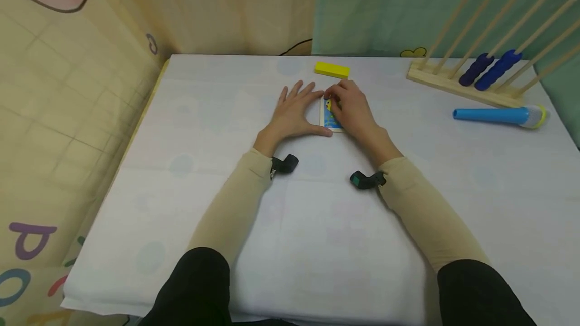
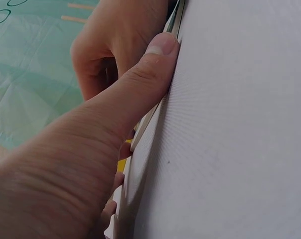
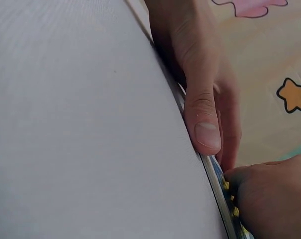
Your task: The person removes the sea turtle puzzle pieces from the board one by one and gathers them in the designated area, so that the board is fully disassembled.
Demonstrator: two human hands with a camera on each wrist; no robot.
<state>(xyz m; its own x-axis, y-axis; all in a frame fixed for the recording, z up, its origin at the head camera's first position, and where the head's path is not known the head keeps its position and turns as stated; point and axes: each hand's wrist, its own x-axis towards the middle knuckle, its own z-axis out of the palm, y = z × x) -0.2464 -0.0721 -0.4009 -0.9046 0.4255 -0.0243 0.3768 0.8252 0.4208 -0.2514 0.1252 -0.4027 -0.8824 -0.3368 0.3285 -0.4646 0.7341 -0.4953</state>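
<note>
Because the work is gathered near the upper middle of the head view, most of the white-covered table (image 1: 217,109) serves as flat, steady support around it. At the upper right, the wooden peg stand (image 1: 446,83) comes nearest to a container: two neighbouring pegs carry stacks of dark blue beads (image 1: 497,70). Just below it at the right lies a blue toy microphone (image 1: 491,114), well apart from the work.

Left of the work, the left hand (image 1: 296,113) has its fingers spread, with the thumb at the near edge of the small picture board and the index finger by its far edge; it braces rather than grips. From the right, the right hand (image 1: 353,107) bends its fingers down over the board; whether they pinch a piece cannot be told, since the knuckles hide the tips.

Between the hands, the blue-and-yellow picture board (image 1: 330,121) lies on the cloth, partly covered, with a pale border showing; whether that border forms a shallow tray cannot be made out. To work well here, I would judge, keep the left thumb firm against the edge so the board cannot skid, and let the right fingertips press gently straight down, lifting the knuckles aside to check alignment.

Just beyond sits the yellow block (image 1: 332,70), apart from both hands; nothing shows whether it is hollow.
</note>
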